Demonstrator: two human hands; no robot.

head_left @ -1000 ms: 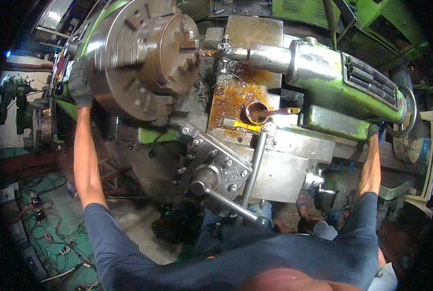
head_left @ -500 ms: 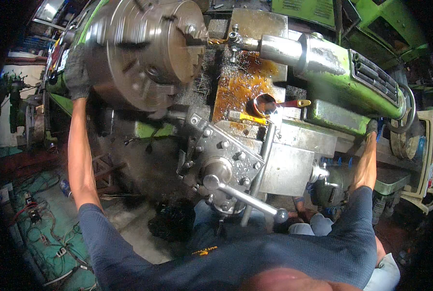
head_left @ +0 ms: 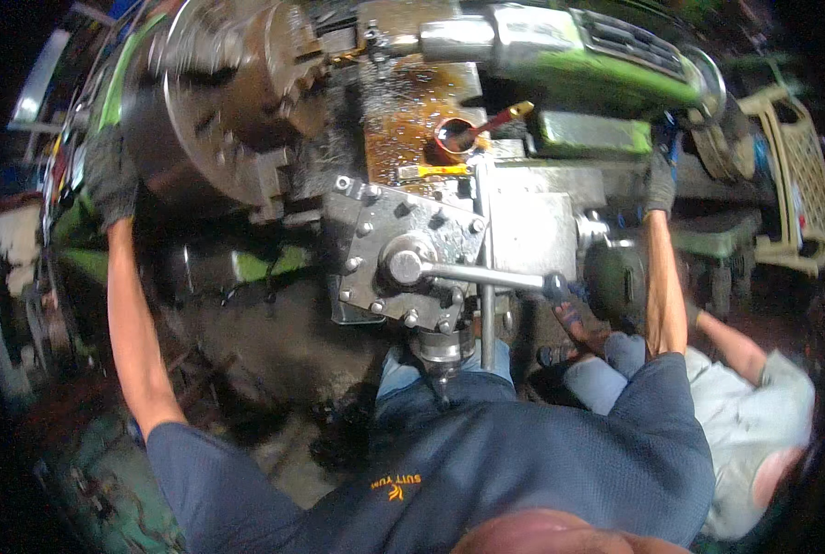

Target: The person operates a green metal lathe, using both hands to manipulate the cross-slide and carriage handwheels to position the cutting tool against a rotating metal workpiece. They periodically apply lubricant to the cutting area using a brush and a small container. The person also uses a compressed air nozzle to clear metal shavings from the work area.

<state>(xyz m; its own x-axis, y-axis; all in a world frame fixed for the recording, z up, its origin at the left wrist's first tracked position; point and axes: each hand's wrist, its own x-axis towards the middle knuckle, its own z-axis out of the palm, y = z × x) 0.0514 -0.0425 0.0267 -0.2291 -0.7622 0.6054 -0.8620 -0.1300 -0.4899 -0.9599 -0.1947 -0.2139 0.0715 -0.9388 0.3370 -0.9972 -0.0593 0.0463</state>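
My left hand (head_left: 110, 180), in a dark grey glove, is at the far left beside the big metal chuck (head_left: 232, 111) of a green lathe; its fingers are blurred and hidden. On the right, my gloved right hand (head_left: 660, 175) is closed at the outer end of the green tailstock (head_left: 588, 78), next to something blue; what it grips is hidden. Both arms are stretched forward. A drill bit (head_left: 346, 57) points from the tailstock's steel quill (head_left: 458, 39) toward the chuck. Between my arms stands a square tool post (head_left: 389, 235) with several bolts and a long lever (head_left: 486, 275).
A cup (head_left: 454, 138) of dark liquid with a brush (head_left: 505, 117) in it stands on the oily, chip-strewn slide (head_left: 394, 120). A yellow-handled brush (head_left: 435, 171) lies nearby. Another person (head_left: 754, 415) is low at the right, near a beige plastic chair (head_left: 791, 185).
My view has shifted, so the machine sits further left and higher. The chuck's jaws stand differently and the chuck was streaked with motion. More of the other person shows at the right.
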